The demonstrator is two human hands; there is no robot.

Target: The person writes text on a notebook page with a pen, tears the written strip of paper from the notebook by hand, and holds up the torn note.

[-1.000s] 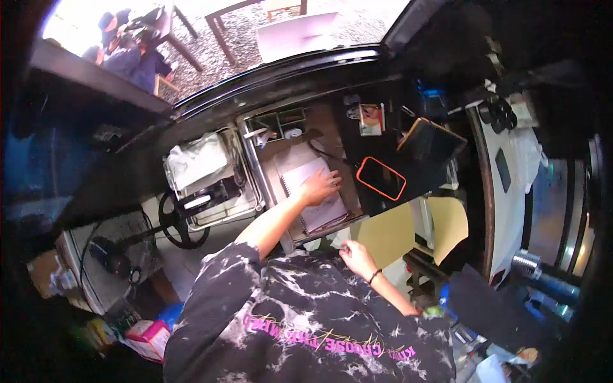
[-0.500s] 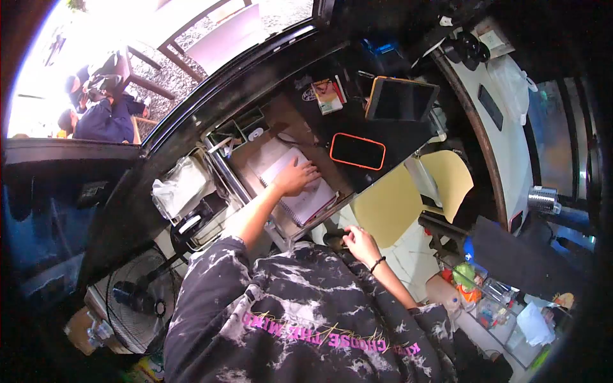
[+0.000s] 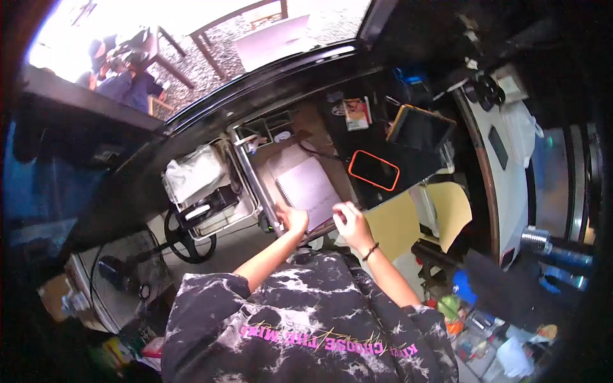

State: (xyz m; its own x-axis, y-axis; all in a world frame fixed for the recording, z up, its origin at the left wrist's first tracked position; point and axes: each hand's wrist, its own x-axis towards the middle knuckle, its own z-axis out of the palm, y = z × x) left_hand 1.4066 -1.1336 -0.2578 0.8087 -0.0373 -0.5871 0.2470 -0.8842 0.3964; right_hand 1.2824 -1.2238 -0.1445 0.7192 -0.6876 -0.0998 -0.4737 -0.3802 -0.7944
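Observation:
A spiral notebook (image 3: 310, 182) lies open at a pale page with a short line of faint writing, inside an open drawer-like tray (image 3: 241, 153). My left hand (image 3: 294, 220) is at the notebook's near left corner, fingers bent around its edge; their tips are partly hidden. My right hand (image 3: 352, 228), with a dark bracelet on the wrist, hovers by the near right corner. Its fingers are curled into a pinch, and whatever they may hold is too small to make out. Right of the notebook, an orange-rimmed phone (image 3: 374, 170) rests on the black surface.
A tablet (image 3: 421, 133) and a small box (image 3: 356, 113) lie beyond the phone. On the left stands a rack with a white plastic bag (image 3: 195, 173). A yellow chair (image 3: 450, 214) is at the right. People sit outside the window.
My left hand has slid off the page to the notebook's near left corner, uncovering the writing. My right hand has come up closer to the notebook. The camera view has shifted.

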